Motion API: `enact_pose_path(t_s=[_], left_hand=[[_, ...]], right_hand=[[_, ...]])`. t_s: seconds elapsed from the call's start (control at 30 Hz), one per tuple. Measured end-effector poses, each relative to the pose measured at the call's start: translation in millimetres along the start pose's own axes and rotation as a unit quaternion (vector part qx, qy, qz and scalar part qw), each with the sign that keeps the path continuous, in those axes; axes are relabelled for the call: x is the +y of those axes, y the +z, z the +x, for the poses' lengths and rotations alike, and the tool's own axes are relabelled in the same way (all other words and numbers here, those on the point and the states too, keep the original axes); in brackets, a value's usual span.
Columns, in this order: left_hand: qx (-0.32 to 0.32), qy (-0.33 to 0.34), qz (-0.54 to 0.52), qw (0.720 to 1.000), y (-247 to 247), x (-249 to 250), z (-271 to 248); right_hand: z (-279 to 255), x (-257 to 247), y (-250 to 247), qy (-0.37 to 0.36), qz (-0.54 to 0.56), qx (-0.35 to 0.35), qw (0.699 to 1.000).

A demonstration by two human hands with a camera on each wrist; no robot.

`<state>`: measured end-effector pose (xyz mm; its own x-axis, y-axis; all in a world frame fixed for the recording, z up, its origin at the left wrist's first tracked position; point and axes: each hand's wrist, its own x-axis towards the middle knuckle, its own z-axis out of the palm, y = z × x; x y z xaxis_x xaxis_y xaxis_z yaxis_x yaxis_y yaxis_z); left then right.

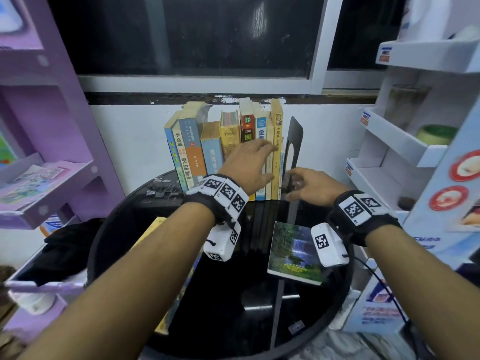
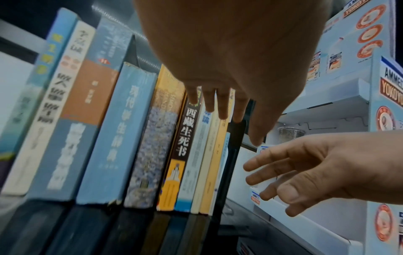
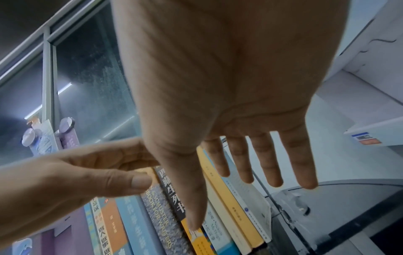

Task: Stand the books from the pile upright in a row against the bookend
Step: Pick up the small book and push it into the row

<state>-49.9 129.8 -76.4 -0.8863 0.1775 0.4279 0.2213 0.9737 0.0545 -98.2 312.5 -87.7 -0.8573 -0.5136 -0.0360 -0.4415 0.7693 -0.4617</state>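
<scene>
Several books [image 1: 207, 149] stand upright in a row at the back of the round black table [image 1: 233, 302], with a black metal bookend [image 1: 293, 144] at their right end. My left hand [image 1: 259, 162] lies with straight fingers [image 2: 222, 110] against the spines of the rightmost books, near the tall yellow one [image 1: 276, 126]. My right hand [image 1: 298, 185] hovers with spread, relaxed fingers [image 3: 268, 165] by the bookend's foot and holds nothing. A book with a waterfall cover [image 1: 291, 253] lies flat on the table near my right wrist. Another flat book [image 1: 153, 229] shows under my left forearm.
A purple shelf unit [image 1: 52, 162] stands to the left and a white cardboard display rack [image 1: 389, 157] to the right. A dark window is behind the books above a white wall. A black cloth [image 1: 67, 245] lies at the table's left.
</scene>
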Motion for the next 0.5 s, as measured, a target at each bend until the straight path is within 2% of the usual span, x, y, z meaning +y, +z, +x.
enact_pose_path(t_s=[0.2,0.5], left_hand=[[-0.148,-0.054,-0.087,0.984,18,17,-27],[-0.272,-0.126,-0.161,0.94,44,30,-54]], right_hand=[[-22,13,14,0.044,-0.031,-0.068,0.996],[-41,29,35,0.075,-0.017,-0.108,0.991]])
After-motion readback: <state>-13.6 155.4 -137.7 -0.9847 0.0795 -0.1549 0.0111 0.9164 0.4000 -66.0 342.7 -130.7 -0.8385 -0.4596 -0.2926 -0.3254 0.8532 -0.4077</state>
